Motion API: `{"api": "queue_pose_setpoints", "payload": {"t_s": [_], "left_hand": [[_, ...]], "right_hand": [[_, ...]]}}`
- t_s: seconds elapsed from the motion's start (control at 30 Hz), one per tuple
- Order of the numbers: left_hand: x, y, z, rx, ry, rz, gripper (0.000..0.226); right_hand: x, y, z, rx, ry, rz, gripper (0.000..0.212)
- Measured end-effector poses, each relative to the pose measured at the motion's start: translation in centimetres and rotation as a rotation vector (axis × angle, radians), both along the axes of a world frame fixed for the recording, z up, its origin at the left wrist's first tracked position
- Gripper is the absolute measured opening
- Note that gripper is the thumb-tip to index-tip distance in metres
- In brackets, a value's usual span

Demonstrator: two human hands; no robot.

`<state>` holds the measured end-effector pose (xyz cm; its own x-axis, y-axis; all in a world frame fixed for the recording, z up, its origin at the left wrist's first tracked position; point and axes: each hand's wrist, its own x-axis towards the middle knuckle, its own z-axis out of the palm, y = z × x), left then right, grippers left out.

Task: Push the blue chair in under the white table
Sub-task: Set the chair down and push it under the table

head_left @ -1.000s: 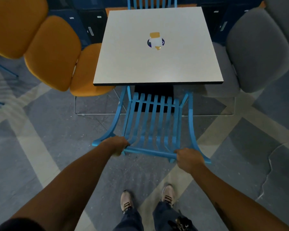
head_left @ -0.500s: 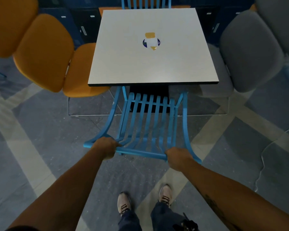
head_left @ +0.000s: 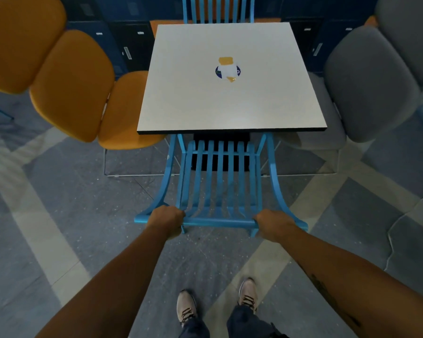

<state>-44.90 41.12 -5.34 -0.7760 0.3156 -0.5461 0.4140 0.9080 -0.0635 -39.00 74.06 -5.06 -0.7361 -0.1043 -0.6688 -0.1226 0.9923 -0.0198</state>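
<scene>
Two hands, our left (head_left: pixel 165 219) and right (head_left: pixel 274 224), have fingers closed around the top rail of the chair (head_left: pixel 220 181), a stiff, seemingly light slatted frame partly under the tabletop (head_left: pixel 230 103).

Both arms reach forward, left hand (head_left: pixel 165 219) and right hand (head_left: pixel 274 223) clenched (knuckles up), set apart.

At ten o'clock stands an orange cushioned chair (head_left: pixel 83 93), its seat close against the tabletop's edge. At two o'clock sits a grey padded chair (head_left: pixel 366 86). At twelve, a second slatted blue chair back (head_left: pixel 217 8) rises. Dark blue lockers (head_left: pixel 130 42) line the far wall; a pale-striped grey floor (head_left: pixel 47 228) spreads below.
</scene>
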Motion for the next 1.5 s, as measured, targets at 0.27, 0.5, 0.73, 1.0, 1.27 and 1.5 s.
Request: {"api": "queue_pose_setpoints", "payload": {"t_s": [0.27, 0.5, 0.73, 1.0, 1.27, 1.5], "left_hand": [[-3.1, 1.2, 0.1, -0.046, -0.022, 0.007, 0.041], [-4.7, 1.5, 0.0, -0.028, -0.011, -0.057, 0.037], [-5.7, 2.6, -0.3, -0.021, 0.011, -0.042, 0.035], [-5.5, 3.0, -0.6, -0.034, 0.02, -0.063, 0.038], [-4.9, 3.5, -1.2, -0.009, 0.035, 0.005, 0.031], [-5.0, 5.9, -1.0, 0.02, 0.071, 0.022, 0.028]], "right_hand": [[-3.2, 0.6, 0.4, 0.001, 0.001, -0.031, 0.029], [-4.1, 1.1, 0.1, 0.024, 0.073, -0.032, 0.024], [-5.4, 2.2, -0.1, 0.024, 0.083, -0.029, 0.025], [-4.6, 2.2, -0.3, 0.038, 0.085, -0.07, 0.028], [-4.6, 2.2, 0.2, 0.086, 0.099, -0.043, 0.027], [-5.8, 4.7, 1.1, 0.1, 0.098, -0.021, 0.023]]}}
